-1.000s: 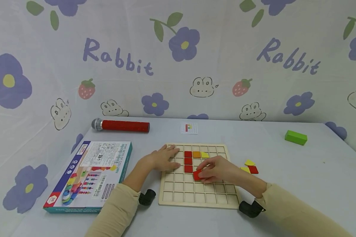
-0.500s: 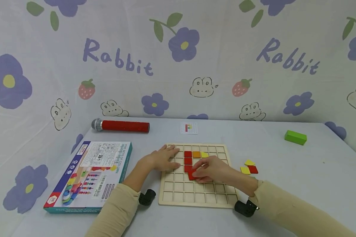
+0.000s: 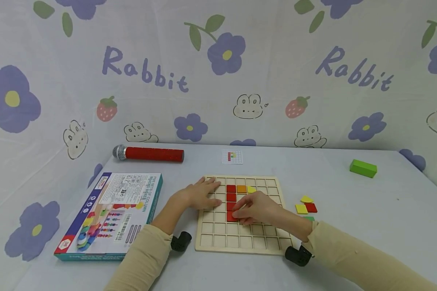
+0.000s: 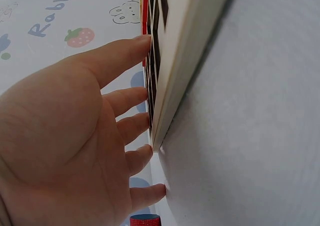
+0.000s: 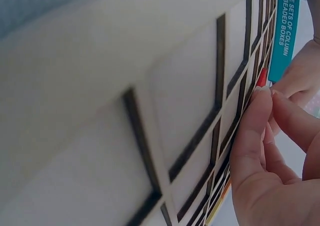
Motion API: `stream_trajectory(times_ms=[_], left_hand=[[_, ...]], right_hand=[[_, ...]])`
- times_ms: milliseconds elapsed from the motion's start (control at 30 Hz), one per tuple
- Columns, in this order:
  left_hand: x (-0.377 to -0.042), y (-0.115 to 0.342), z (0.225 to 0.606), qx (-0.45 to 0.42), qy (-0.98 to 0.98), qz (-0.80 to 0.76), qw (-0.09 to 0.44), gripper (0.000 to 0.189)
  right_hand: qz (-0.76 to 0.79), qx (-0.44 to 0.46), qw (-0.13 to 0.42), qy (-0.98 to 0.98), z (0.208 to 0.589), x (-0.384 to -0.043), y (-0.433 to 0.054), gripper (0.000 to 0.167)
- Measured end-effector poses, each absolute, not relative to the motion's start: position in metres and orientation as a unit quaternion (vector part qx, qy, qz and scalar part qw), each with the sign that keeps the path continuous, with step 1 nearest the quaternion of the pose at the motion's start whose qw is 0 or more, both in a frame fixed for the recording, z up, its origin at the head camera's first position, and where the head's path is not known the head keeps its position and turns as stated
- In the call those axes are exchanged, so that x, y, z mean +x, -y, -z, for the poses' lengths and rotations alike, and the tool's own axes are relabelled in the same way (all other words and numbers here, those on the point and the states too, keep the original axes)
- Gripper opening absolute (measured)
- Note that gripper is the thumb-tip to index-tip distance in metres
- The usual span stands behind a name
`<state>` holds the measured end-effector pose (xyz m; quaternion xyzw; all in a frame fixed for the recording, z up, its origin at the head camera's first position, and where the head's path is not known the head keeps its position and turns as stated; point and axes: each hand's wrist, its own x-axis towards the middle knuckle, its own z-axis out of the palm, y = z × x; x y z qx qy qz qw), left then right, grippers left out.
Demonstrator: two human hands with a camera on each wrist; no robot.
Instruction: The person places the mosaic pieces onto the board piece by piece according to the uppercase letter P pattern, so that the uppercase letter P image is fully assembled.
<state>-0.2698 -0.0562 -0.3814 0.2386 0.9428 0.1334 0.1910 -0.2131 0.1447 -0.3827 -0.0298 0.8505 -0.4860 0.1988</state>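
A wooden grid board (image 3: pixel 215 241) lies on the table. My left hand (image 3: pixel 199 195) rests spread on its left side, and the left wrist view shows the fingertips of that hand (image 4: pixel 75 121) along the board's edge. Down one column run red square tiles, with an orange tile (image 3: pixel 241 189) and a yellow tile (image 3: pixel 251 189) beside the top one. My right hand (image 3: pixel 256 208) pinches the lowest red tile (image 3: pixel 231 217), which sits level over a cell right below the others. From the right wrist view, thumb and forefinger of this hand (image 5: pixel 275 151) meet at the red tile (image 5: pixel 262 78).
Loose yellow (image 3: pixel 301 209), red (image 3: pixel 311 207) and green tiles (image 3: pixel 308 218) lie right of the board. A boxed set (image 3: pixel 131 214) is at left, a red microphone (image 3: pixel 154 154) behind it. A small pattern card (image 3: pixel 232 157) and green block (image 3: pixel 363 168) lie farther back.
My right hand has moved left with the red tile, bringing it from a slant beside the column to squarely under the other red tiles. The left hand has stayed put.
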Motion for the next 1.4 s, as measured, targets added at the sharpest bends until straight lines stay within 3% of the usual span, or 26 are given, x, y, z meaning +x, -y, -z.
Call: stream_trajectory(times_ms=[400, 633, 800, 1400], left_hand=[[-0.269, 0.054, 0.380, 0.236, -0.943, -0.136, 0.193, 0.067], [-0.270, 0.055, 0.382, 0.239, -0.942, -0.136, 0.192, 0.067], [-0.270, 0.055, 0.382, 0.239, -0.943, -0.135, 0.189, 0.067], [-0.270, 0.056, 0.383, 0.244, -0.942, -0.136, 0.185, 0.067]], right_hand=[[0.475, -0.038, 0.217, -0.852, 0.381, -0.212, -0.146, 0.015], [0.533, -0.106, 0.274, -0.793, 0.383, -0.218, -0.166, 0.032], [0.587, -0.114, 0.308, -0.740, 0.379, -0.219, -0.186, 0.034], [0.641, -0.072, 0.283, -0.710, 0.367, -0.223, -0.261, 0.052]])
